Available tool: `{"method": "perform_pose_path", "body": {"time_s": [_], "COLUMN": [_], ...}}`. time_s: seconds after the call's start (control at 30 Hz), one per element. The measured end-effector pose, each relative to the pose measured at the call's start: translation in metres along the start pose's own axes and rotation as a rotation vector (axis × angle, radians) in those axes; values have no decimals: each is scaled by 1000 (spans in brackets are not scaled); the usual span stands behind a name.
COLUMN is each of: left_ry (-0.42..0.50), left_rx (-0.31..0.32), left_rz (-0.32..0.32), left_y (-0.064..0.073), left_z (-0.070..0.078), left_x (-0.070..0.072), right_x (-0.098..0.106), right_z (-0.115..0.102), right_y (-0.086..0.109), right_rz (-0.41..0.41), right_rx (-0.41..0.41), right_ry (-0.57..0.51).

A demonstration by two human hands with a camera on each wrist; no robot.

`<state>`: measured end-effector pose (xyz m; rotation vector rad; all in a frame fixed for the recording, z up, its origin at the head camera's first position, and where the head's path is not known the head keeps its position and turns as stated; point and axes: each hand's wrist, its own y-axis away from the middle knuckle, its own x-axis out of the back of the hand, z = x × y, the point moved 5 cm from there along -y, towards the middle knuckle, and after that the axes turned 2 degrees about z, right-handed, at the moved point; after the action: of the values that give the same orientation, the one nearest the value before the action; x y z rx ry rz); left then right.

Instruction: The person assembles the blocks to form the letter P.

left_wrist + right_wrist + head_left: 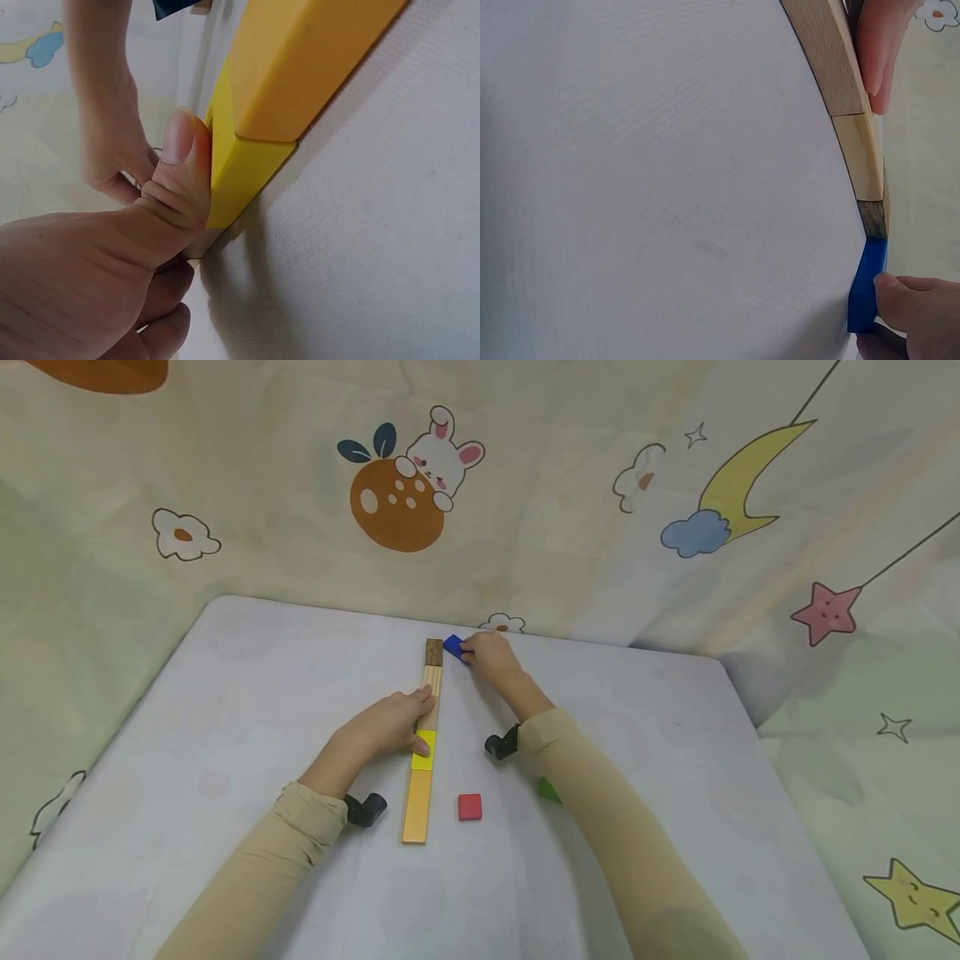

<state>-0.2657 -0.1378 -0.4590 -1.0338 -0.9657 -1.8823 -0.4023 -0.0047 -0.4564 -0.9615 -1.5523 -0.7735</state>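
Blocks form a straight row: an orange block [417, 807] nearest, a yellow block [423, 750], plain wooden blocks [829, 56] and a dark brown block [434, 652] at the far end. From the left side, my left hand [386, 724] rests against the row. Its thumb [178, 161] lies at the yellow block, and its fingers touch the plain wood. My right hand [493, 658] pinches a blue block [865, 289] between thumb and fingers. The blue block is angled beside the brown block, its end right at that block's corner.
A red square block [469, 807] lies right of the orange block. Partly hidden under the right sleeve is a green block [549, 790]. The white table's [300, 618] back edge runs close behind the row, before a cartoon-printed cloth [547, 510].
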Motion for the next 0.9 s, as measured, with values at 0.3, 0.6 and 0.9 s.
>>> {"method": "perform_pose_path", "body": {"time_s": [0.3,0.6,0.9], "left_ry": [-7,7,25], "left_rx": [9,14,11], "left_rz": [1,2,1], "left_y": [-1,1,0], "left_z": [0,-1,0], "left_x": [2,2,0], "right_x": [1,4,-3], "right_z": [1,-17,-34], "right_y": [-1,-3,-5], "right_rz": [23,-54,-113], "right_rx": [4,116,375], "right_ry": [-11,48,175]}}
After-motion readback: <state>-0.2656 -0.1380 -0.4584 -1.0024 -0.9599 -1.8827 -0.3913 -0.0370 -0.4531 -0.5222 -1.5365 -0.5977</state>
